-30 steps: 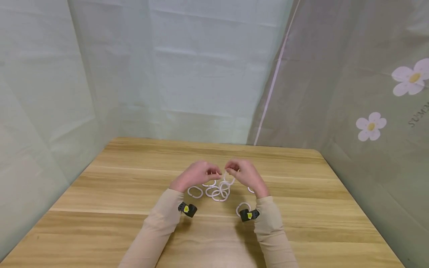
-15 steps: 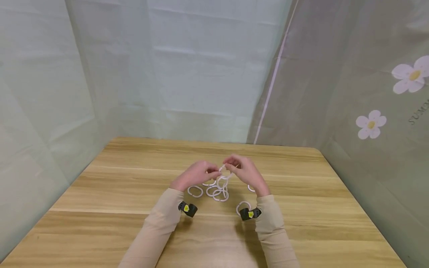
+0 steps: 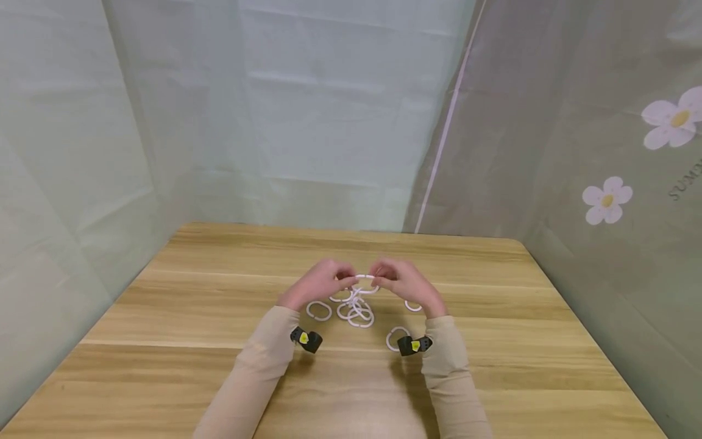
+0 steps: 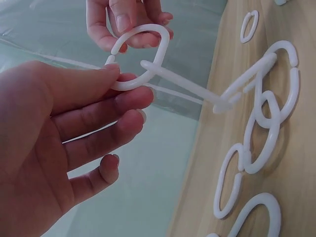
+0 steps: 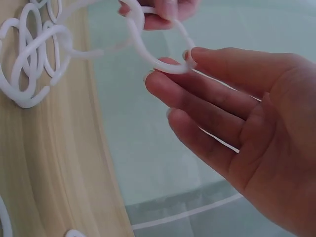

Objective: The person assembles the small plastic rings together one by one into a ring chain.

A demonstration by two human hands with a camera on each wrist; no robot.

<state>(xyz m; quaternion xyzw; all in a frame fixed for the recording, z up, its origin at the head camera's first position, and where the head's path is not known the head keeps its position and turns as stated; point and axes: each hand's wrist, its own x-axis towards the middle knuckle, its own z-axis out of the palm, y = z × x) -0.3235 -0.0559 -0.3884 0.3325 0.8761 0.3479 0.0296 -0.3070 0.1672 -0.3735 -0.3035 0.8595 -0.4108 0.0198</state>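
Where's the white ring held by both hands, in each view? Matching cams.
Head: white ring just below picture centre, between left hand and right hand.
Left wrist: upper middle, right hand at the top edge.
Right wrist: top middle, left hand at the top edge.
Shared landmark: heap of rings on the wooden table; below the ring in head, picture right in left wrist, upper left in right wrist.

Two hands (image 3: 322, 283) (image 3: 404, 285), two cameras (image 3: 313, 342) (image 3: 406, 346), two flowers (image 3: 607, 200) (image 3: 679, 118) and at least eight rings (image 4: 295, 85) show.
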